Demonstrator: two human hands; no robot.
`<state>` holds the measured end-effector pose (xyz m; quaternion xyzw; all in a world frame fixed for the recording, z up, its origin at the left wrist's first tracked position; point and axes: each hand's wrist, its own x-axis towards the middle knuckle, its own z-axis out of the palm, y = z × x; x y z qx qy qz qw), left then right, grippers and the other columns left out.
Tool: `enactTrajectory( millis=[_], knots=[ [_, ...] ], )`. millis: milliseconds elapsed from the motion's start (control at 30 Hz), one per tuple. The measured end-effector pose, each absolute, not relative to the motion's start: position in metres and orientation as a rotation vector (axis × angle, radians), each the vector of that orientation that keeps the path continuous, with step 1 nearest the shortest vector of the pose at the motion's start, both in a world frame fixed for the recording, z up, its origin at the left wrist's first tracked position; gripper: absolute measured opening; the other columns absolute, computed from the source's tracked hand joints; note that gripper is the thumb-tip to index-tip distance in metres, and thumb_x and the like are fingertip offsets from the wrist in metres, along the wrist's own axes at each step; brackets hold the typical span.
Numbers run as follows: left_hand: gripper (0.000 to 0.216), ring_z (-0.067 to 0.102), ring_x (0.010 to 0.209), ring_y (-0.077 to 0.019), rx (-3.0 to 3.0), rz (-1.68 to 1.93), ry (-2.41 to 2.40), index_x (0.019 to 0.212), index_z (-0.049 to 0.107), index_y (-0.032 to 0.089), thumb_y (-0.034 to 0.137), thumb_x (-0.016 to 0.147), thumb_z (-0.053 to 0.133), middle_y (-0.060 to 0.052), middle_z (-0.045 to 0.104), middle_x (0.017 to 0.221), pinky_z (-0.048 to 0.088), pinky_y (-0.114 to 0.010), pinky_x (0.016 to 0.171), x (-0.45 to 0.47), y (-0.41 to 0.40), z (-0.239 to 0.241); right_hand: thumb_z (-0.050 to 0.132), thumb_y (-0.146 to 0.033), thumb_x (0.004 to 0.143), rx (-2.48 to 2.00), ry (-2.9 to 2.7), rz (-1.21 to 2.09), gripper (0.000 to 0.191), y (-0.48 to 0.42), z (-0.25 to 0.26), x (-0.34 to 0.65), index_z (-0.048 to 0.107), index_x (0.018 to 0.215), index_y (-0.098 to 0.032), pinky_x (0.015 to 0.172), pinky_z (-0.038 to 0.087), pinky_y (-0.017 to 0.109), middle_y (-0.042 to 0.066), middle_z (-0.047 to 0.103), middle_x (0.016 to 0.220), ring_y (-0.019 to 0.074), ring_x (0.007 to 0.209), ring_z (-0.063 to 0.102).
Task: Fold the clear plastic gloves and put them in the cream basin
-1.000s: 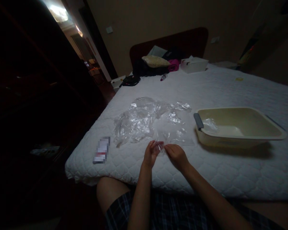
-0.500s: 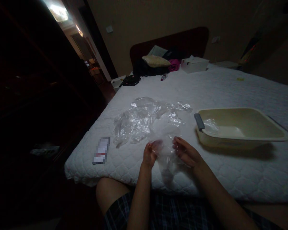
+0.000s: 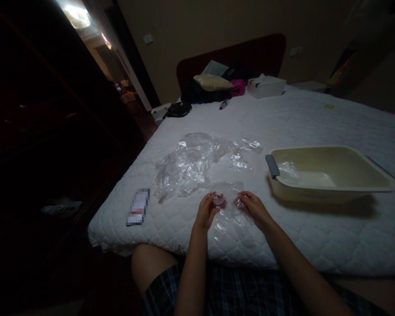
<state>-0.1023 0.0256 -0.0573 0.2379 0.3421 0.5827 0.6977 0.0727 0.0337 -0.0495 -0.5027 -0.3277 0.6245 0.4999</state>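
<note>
Between my hands is a clear plastic bag (image 3: 230,226), thin and crinkled, spread low over the near edge of the bed. My left hand (image 3: 208,210) grips its left side, fingers curled round the film. On its right side my right hand (image 3: 252,206) pinches the film between thumb and fingers. Just beyond lies a loose heap of clear plastic bags (image 3: 191,162), shiny and crumpled, on the white quilted bedding (image 3: 177,235). How many bags make up the heap I cannot tell.
A cream plastic basin (image 3: 329,193) with grey handles stands on the right, some clear plastic (image 3: 289,172) inside it. A phone-like object (image 3: 138,207), blurred out, lies at the left. Farther back are a white box (image 3: 266,86), a pillow (image 3: 213,82) and a dark bag (image 3: 178,109).
The held bag has dropped flatter toward the bed, its far part no longer billowing up over the heap. My right hand has turned slightly and closed on the film.
</note>
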Motion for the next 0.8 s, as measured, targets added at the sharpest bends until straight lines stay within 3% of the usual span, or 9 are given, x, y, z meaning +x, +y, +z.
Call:
enactTrajectory(
  millis=[167,333,600,800],
  knots=[
    [0.029,0.063,0.085,-0.0231,0.530,1.282,0.740,0.096,0.053,0.017,0.026,0.071,0.064,-0.010,0.065,0.094,0.048,-0.040,0.077,-0.104,0.026,-0.058,0.067,-0.040,0.066,-1.152,-0.810,1.621,0.025,0.043,-0.040,0.087,0.060,0.078,-0.019,0.059,0.051,0.025,0.003,0.067,0.069,0.0148,0.063,0.063],
    [0.028,0.064,0.081,-0.0240,0.518,1.233,0.735,0.096,0.053,0.017,0.029,0.072,0.062,-0.011,0.065,0.095,0.049,-0.039,0.070,-0.107,0.027,-0.059,0.057,-0.054,0.071,-1.254,-0.726,1.700,0.040,0.067,-0.035,0.101,0.062,0.075,-0.015,0.046,0.050,0.027,0.008,0.067,0.065,0.0165,0.052,0.062],
    [0.028,0.064,0.078,-0.0236,0.506,1.183,0.730,0.096,0.054,0.016,0.031,0.072,0.060,-0.011,0.064,0.096,0.050,-0.037,0.068,-0.110,0.028,-0.061,0.072,-0.034,0.062,-1.230,-0.963,1.522,0.022,0.095,-0.046,0.092,0.061,0.068,-0.016,0.037,0.040,0.018,0.003,0.064,0.060,0.0117,0.046,0.057],
    [0.021,0.064,0.079,-0.0241,0.450,1.157,0.780,0.090,0.055,0.015,0.021,0.070,0.061,-0.009,0.066,0.086,0.050,-0.040,0.073,-0.109,0.022,-0.055,0.072,-0.033,0.060,-1.080,-1.084,1.421,0.029,0.091,-0.060,0.099,0.062,0.082,-0.017,0.042,0.039,0.018,-0.002,0.062,0.062,0.0082,0.048,0.054]
  ],
)
